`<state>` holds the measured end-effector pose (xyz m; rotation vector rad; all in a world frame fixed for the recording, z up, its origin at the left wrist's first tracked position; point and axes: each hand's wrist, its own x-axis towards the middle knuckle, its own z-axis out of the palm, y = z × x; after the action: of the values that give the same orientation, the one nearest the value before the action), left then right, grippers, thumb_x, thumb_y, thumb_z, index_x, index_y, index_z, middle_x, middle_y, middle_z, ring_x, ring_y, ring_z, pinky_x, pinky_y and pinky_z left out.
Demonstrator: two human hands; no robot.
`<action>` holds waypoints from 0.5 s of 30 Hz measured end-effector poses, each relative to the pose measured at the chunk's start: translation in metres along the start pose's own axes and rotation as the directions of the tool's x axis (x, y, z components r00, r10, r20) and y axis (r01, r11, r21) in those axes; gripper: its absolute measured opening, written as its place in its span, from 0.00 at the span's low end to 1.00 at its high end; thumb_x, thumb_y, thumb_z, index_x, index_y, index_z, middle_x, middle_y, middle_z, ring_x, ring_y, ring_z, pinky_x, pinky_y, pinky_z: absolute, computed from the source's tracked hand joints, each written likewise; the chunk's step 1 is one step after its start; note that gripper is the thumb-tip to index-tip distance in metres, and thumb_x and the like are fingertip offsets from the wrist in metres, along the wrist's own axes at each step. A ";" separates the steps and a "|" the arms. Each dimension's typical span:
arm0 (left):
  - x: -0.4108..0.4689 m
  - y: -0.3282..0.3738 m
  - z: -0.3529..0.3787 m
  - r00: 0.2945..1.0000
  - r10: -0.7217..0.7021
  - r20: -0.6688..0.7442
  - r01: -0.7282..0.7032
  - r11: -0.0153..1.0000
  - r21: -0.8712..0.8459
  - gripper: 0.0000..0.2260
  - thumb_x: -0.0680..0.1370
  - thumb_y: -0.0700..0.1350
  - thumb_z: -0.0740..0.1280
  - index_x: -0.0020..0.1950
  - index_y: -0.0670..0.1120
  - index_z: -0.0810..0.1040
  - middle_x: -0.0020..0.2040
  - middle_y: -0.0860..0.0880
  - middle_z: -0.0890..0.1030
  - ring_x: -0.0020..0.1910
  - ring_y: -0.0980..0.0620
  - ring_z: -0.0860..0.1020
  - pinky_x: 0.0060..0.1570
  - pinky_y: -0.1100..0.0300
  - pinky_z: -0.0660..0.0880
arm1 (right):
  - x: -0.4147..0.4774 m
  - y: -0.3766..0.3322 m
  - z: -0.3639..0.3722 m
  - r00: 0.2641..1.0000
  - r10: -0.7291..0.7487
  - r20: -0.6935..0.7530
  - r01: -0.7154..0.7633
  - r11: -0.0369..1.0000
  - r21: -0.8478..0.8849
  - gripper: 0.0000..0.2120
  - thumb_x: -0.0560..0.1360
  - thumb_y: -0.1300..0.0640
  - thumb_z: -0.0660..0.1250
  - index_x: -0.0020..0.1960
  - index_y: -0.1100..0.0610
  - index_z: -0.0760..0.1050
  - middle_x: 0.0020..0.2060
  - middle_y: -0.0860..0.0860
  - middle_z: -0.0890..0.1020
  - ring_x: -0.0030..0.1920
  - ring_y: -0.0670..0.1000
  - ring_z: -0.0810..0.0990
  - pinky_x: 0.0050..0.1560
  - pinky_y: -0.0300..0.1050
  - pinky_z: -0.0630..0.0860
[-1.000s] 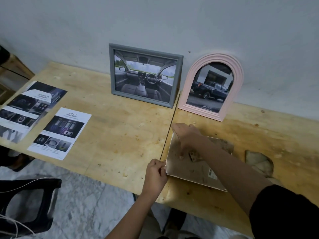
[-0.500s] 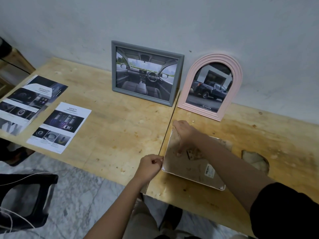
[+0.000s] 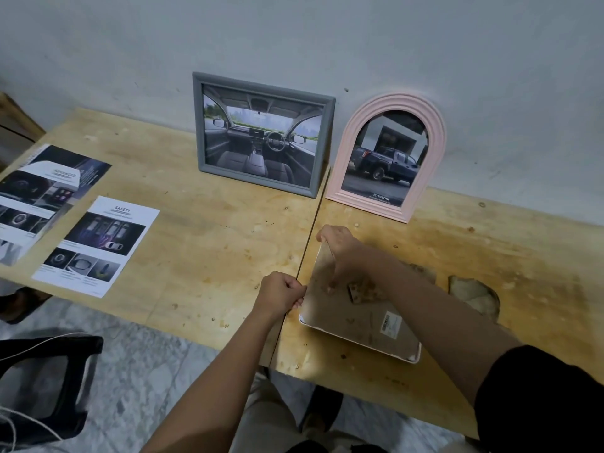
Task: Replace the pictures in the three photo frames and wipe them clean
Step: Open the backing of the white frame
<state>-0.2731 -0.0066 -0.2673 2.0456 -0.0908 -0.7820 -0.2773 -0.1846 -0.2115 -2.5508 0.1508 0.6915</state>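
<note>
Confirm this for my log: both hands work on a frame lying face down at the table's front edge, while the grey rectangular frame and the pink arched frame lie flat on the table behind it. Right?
Not quite. In the head view the grey rectangular frame and pink arched frame stand upright against the wall, not flat. The rest holds: left hand and right hand work on the face-down frame.

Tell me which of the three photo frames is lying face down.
The white frame under both hands, its brown backing board up. The grey rectangular frame and pink arched frame stand leaning against the wall, pictures showing.
</note>
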 end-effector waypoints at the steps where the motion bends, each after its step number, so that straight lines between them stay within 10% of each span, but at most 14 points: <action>1: 0.001 0.000 -0.001 1.000 -0.016 0.007 0.016 1.000 -0.015 0.10 0.72 0.38 0.71 0.31 0.39 0.80 0.27 0.44 0.79 0.25 0.54 0.76 0.29 0.64 0.76 | -0.001 0.000 -0.001 1.000 -0.009 0.000 0.009 1.000 -0.002 0.47 0.54 0.54 0.82 0.65 0.50 0.59 0.63 0.50 0.64 0.63 0.51 0.65 0.61 0.52 0.71; 9: 0.004 0.006 -0.002 0.998 -0.037 0.050 0.037 0.999 0.010 0.09 0.72 0.36 0.71 0.31 0.39 0.80 0.24 0.46 0.78 0.22 0.56 0.75 0.27 0.64 0.74 | -0.001 0.001 -0.002 0.996 0.092 0.015 -0.093 0.991 0.091 0.37 0.62 0.53 0.78 0.63 0.53 0.59 0.52 0.51 0.69 0.50 0.51 0.71 0.42 0.44 0.71; 15: 0.003 0.008 -0.001 0.999 0.024 0.040 -0.029 0.990 0.139 0.12 0.70 0.35 0.68 0.26 0.41 0.78 0.20 0.49 0.75 0.19 0.58 0.71 0.25 0.69 0.69 | -0.009 0.000 0.004 0.998 0.043 -0.041 -0.043 0.999 -0.005 0.25 0.66 0.51 0.75 0.56 0.53 0.65 0.51 0.51 0.70 0.51 0.51 0.70 0.47 0.44 0.72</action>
<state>-0.2678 -0.0114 -0.2620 2.1569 -0.1985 -0.8178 -0.2868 -0.1829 -0.2102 -2.5747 0.2186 0.6574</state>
